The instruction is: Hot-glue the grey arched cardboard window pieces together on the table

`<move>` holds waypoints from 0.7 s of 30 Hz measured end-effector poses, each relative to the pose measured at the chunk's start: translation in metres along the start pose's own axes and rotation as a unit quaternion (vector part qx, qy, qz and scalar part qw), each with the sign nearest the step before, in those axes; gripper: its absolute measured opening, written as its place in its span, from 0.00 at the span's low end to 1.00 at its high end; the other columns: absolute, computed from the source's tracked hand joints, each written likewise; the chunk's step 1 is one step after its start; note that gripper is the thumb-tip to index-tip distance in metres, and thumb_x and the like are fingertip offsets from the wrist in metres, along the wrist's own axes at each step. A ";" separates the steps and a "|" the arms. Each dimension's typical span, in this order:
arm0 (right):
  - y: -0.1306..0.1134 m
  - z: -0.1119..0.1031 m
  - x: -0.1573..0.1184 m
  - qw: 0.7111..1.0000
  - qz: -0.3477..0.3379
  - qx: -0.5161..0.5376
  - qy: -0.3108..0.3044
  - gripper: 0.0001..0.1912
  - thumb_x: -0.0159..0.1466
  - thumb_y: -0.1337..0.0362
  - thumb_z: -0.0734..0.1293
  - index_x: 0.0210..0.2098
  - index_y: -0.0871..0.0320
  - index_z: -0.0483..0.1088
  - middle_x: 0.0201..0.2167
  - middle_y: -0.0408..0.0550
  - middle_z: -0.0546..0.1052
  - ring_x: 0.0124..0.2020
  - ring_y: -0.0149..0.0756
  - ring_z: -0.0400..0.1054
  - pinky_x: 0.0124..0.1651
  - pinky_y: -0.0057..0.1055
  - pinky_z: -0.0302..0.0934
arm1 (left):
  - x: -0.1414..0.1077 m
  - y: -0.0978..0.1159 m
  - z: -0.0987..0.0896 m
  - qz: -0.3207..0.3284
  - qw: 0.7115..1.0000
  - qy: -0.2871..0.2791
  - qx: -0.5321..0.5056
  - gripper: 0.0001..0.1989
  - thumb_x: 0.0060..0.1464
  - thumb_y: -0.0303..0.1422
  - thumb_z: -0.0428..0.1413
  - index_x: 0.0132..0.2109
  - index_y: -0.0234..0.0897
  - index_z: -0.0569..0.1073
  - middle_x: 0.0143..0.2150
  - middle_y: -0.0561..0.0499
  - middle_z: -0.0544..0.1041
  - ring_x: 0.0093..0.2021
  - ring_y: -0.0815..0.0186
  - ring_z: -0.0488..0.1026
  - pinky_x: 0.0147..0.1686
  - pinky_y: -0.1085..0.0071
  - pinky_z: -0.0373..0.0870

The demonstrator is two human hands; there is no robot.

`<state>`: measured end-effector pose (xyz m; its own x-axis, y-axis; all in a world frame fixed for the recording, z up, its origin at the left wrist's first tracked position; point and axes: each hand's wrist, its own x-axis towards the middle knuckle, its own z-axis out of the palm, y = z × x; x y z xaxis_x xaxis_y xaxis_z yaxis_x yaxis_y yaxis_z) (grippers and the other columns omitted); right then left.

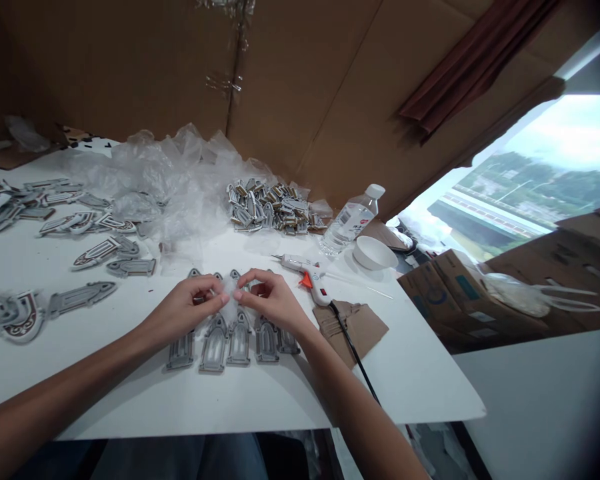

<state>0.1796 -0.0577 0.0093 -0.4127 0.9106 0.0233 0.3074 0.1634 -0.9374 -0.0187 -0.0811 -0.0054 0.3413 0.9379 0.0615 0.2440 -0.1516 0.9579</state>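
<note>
My left hand [200, 303] and my right hand [267, 297] meet near the middle of the white table. Each has thumb and fingertips pinched on a small piece of clear plastic [231, 297] between them. Under and in front of them lie several grey arched pieces in a row, among them one piece [213, 343] and another [239, 341] below the fingertips. The tops of more such pieces show behind my fingers. My wrists hide part of the outer ones.
Crumpled clear bags [175, 180] and a pile of pieces [275, 207] lie behind; more pieces [96, 252] are at left. A glue gun [320, 290] on cardboard [365, 327], a bottle [353, 220] and a white bowl [375, 255] stand at right.
</note>
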 end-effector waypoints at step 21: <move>0.004 -0.008 0.008 0.982 0.036 0.177 0.061 0.14 0.56 0.54 0.70 0.32 0.59 0.69 0.25 0.42 0.75 0.15 0.20 0.51 0.17 0.23 0.44 | 0.001 -0.003 -0.004 -0.043 0.998 0.045 0.011 0.16 0.57 0.43 0.53 0.29 0.36 0.68 0.26 0.56 0.64 0.25 0.71 0.60 0.22 0.77 0.56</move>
<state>0.1842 -0.0469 0.0080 -0.2877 0.9573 -0.0267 0.0061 -0.0261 -0.9996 -0.0227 -0.0784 -0.0070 0.2357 0.9718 0.0055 0.2889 -0.0755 0.9544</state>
